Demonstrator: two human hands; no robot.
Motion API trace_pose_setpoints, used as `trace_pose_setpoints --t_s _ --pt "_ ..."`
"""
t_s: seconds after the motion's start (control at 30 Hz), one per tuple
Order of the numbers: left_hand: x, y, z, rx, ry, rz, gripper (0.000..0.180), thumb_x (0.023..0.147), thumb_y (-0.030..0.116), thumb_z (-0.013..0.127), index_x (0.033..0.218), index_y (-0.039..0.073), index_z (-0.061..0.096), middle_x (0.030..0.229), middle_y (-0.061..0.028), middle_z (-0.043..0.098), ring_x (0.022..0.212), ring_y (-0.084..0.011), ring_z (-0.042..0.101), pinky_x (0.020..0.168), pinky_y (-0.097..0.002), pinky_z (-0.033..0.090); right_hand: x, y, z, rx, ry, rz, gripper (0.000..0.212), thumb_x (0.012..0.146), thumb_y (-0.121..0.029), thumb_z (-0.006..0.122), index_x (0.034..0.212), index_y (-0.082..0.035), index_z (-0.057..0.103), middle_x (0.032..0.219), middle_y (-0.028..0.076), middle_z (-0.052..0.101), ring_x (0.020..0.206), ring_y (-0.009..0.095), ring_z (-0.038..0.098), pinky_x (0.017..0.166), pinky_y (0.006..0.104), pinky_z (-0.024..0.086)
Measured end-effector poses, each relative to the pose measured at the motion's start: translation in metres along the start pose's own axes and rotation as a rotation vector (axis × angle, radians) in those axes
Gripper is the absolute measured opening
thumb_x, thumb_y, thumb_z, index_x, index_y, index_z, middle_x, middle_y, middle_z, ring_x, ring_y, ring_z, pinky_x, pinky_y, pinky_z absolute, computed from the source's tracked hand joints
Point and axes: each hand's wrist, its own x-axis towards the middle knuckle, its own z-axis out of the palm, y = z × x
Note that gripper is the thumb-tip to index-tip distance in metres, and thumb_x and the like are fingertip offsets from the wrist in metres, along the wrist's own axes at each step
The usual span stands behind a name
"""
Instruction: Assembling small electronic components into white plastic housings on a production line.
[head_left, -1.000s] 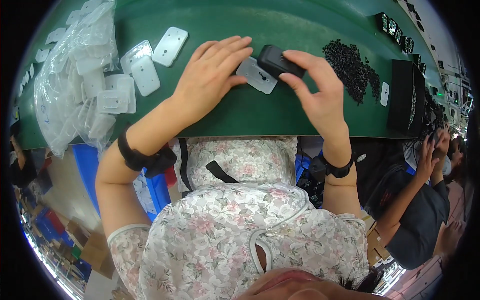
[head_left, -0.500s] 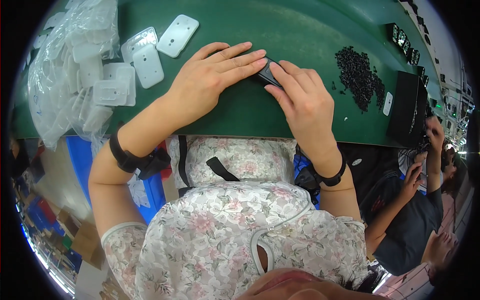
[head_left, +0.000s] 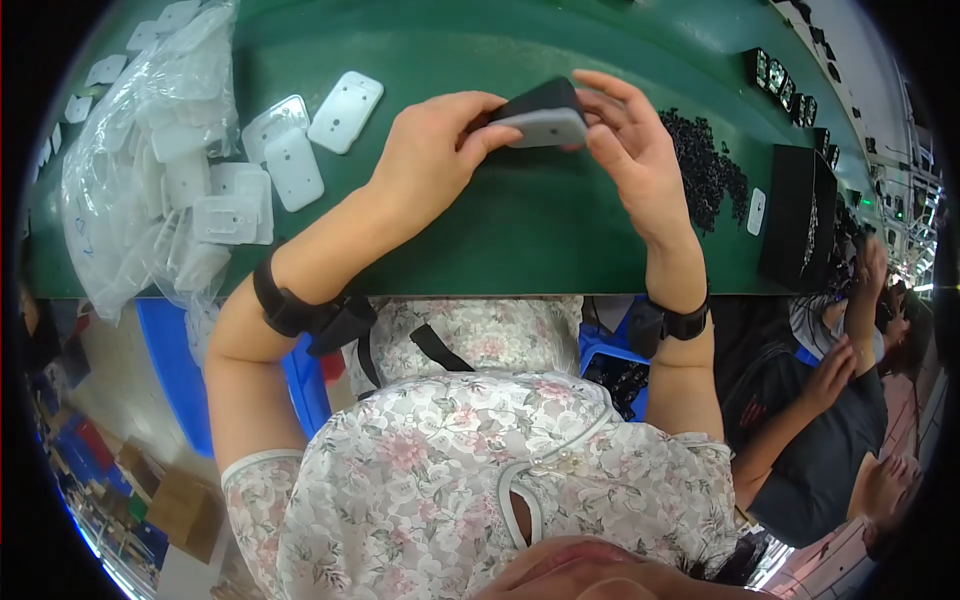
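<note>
Both hands are closed on one small piece held just above the green table [head_left: 520, 230]: the left hand [head_left: 430, 150] pinches its left end between thumb and fingertips, and the right hand [head_left: 630, 140] grips the right end, fingers curled over the top edge. The piece is a black block [head_left: 545, 98] with a pale grey plate [head_left: 545, 128] pressed flat against its near face; the two are touching, and whether they are joined cannot be told. A dark band sits on each wrist. To the left of the left hand, several white rounded plates [head_left: 345, 110] lie loose on the table, some overlapping, and further left a clear plastic bag [head_left: 150, 180] holds many more of them. To the right of the right hand lies a heap of small black parts [head_left: 710, 170], with one white plate [head_left: 757, 211] just beyond it and a black box [head_left: 795, 215] standing at the table's right end. Past that end, another person's hands [head_left: 870, 265] are raised, well apart from the piece being held.
</note>
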Motion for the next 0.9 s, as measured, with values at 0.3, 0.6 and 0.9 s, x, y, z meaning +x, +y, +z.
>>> trace_pose_setpoints --t_s 0.3,0.6,0.9 --pt "0.006 0.000 -0.004 -0.599 0.245 -0.251 0.047 0.089 0.021 0.070 0.126 -0.004 0.054 0.105 -0.0116 0.066 0.079 -0.0146 0.064 0.067 -0.0254 0.051 0.086 -0.030 0.006 -0.252 0.006 -0.307 0.043 0.085 -0.008 0.072 0.125 -0.001 0.057 0.110 0.007 0.064 0.100 0.012 0.060 0.089 0.0264 0.048" --pt "-0.071 0.000 -0.045 0.083 0.423 -0.106 0.033 0.083 0.004 0.069 0.116 0.004 0.063 0.106 -0.0111 0.061 0.081 -0.0217 0.059 0.071 -0.0316 0.049 0.195 -0.064 0.002 -0.879 -0.230 -0.241 0.038 0.085 -0.012 0.067 0.121 -0.003 0.061 0.096 0.014 0.068 0.085 0.023 0.064 0.077 0.0339 0.051" --pt "-0.081 -0.001 -0.049 0.230 0.439 -0.075 0.029 0.083 0.003 0.068 0.112 0.003 0.065 0.106 -0.0128 0.062 0.089 -0.0286 0.059 0.077 -0.0357 0.048 0.232 -0.052 -0.006 -1.340 -0.580 -0.435 0.035 0.081 -0.016 0.069 0.114 -0.006 0.065 0.106 0.014 0.068 0.100 0.033 0.062 0.086 0.0420 0.048"
